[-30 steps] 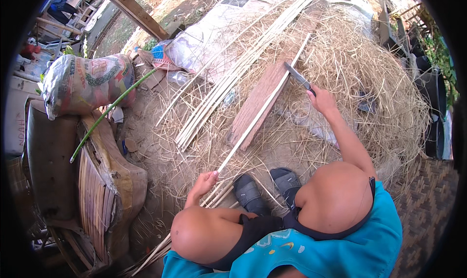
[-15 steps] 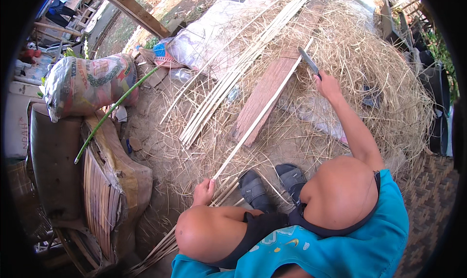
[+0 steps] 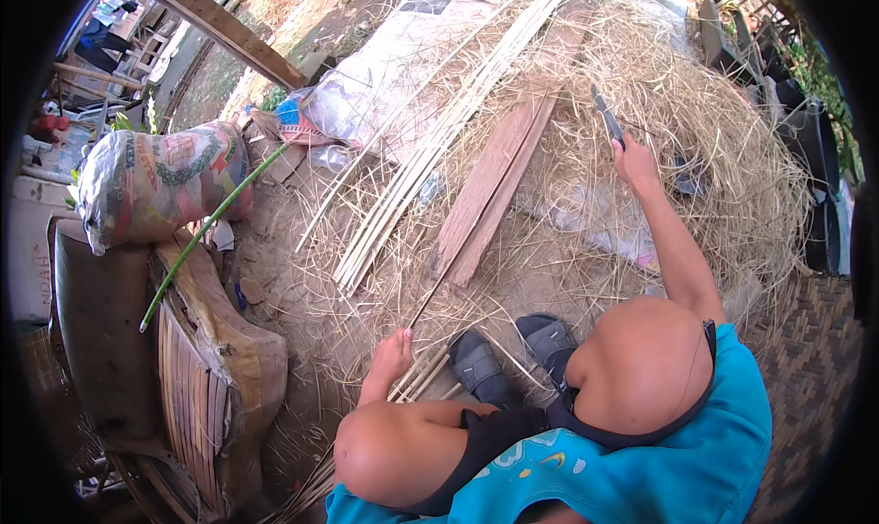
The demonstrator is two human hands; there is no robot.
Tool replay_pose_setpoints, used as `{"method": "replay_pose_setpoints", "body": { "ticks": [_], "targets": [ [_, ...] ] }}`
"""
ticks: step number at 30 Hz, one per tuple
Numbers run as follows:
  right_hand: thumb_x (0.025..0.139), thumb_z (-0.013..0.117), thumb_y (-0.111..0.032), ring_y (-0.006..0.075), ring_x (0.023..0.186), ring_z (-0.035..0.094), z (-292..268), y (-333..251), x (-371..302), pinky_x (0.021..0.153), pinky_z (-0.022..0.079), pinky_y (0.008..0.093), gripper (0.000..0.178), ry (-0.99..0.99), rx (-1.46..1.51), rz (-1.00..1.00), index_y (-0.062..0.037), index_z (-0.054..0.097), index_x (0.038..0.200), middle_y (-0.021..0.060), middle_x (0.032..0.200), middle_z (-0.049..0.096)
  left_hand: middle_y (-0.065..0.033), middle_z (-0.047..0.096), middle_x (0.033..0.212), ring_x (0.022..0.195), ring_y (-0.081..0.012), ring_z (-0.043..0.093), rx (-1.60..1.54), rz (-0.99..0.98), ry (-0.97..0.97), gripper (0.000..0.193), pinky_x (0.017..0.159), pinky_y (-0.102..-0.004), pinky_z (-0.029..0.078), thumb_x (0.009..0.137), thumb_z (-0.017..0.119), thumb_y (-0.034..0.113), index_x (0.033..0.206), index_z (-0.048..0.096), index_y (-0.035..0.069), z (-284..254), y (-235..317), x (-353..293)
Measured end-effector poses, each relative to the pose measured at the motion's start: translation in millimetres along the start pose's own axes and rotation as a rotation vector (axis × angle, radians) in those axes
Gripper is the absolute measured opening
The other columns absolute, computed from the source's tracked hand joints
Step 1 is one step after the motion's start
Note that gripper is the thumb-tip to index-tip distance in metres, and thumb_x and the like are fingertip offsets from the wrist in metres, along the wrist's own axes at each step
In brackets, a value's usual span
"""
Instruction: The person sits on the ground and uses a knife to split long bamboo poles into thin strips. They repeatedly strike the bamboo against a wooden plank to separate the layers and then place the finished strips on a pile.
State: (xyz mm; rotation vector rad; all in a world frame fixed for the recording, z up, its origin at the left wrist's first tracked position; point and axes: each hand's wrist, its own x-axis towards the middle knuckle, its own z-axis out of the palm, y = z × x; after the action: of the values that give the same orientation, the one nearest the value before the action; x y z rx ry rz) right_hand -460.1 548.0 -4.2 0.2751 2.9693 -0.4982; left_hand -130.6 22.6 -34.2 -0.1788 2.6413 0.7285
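Observation:
My left hand (image 3: 392,354), low near my left knee, is closed on the near end of a thin bamboo strip (image 3: 428,297). The strip shows as a narrow dark line running up over a brown wooden plank (image 3: 485,190), and its far end is hard to make out. In my right hand (image 3: 634,164) is a knife (image 3: 606,114), gripped by its handle with the blade pointing up and away. The blade is to the right of the plank, over loose shavings, apart from the strip.
Pale split strips (image 3: 439,148) lie in a bundle left of the plank. A heap of shavings (image 3: 714,112) spreads at the right. On the left are a stuffed sack (image 3: 165,180), a green stalk (image 3: 215,217) and a worn wooden seat (image 3: 247,341). My sandalled feet (image 3: 481,368) are close in.
The knife has left the strip, moving right and slightly down with my right hand. The strip has turned from its pale face to a thin dark line.

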Motion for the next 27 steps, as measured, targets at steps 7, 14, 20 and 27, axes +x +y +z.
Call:
{"method": "replay_pose_setpoints", "body": {
  "ticks": [7, 14, 20, 27],
  "targets": [
    [0.102, 0.051, -0.049, 0.0387, 0.076, 0.070, 68.5, -89.7, -141.4, 0.072, 0.057, 0.0517, 0.045, -0.224, 0.101, -0.647, -0.0207, 0.056, 0.136, 0.0198, 0.082, 0.068, -0.0272, 0.063, 0.078, 0.077, -0.0472, 0.061, -0.310, 0.013, -0.060, 0.051, 0.073, -0.0521, 0.047, 0.108, 0.040, 0.038, 0.085, 0.061, -0.003, 3.5, 47.0, 50.2],
    [0.100, 0.054, -0.048, 0.0415, 0.081, 0.070, 64.6, -108.9, -163.4, 0.072, 0.057, 0.0519, 0.046, -0.352, 0.117, -0.827, -0.0173, 0.059, 0.133, 0.0211, 0.084, 0.069, -0.0330, 0.063, 0.083, 0.081, -0.0534, 0.060, -0.146, -0.009, -0.001, 0.048, 0.074, -0.0573, 0.046, 0.108, 0.041, 0.033, 0.086, 0.062, -0.005, 9.2, 37.4, 29.3],
    [0.100, 0.054, -0.048, 0.0414, 0.083, 0.070, 55.5, -81.4, -113.5, 0.077, 0.057, 0.0533, 0.046, -0.239, 0.113, -0.653, -0.0173, 0.059, 0.134, 0.0213, 0.085, 0.070, -0.0350, 0.062, 0.086, 0.088, -0.0546, 0.060, -0.163, -0.063, -0.013, 0.048, 0.076, -0.0573, 0.047, 0.108, 0.041, 0.033, 0.089, 0.063, -0.004, 10.5, 31.1, -14.4],
    [0.107, 0.042, -0.043, 0.0307, 0.074, 0.070, 26.7, -32.0, -25.3, 0.070, 0.058, 0.0465, 0.043, -0.108, -0.038, -0.228, -0.0111, 0.058, 0.131, 0.0147, 0.078, 0.068, -0.0300, 0.067, 0.089, 0.093, -0.0495, 0.065, -0.139, -0.282, -0.033, 0.052, 0.082, -0.0540, 0.049, 0.106, 0.040, 0.043, 0.099, 0.070, 0.001, 10.0, -20.0, -76.3]
  ]
}}
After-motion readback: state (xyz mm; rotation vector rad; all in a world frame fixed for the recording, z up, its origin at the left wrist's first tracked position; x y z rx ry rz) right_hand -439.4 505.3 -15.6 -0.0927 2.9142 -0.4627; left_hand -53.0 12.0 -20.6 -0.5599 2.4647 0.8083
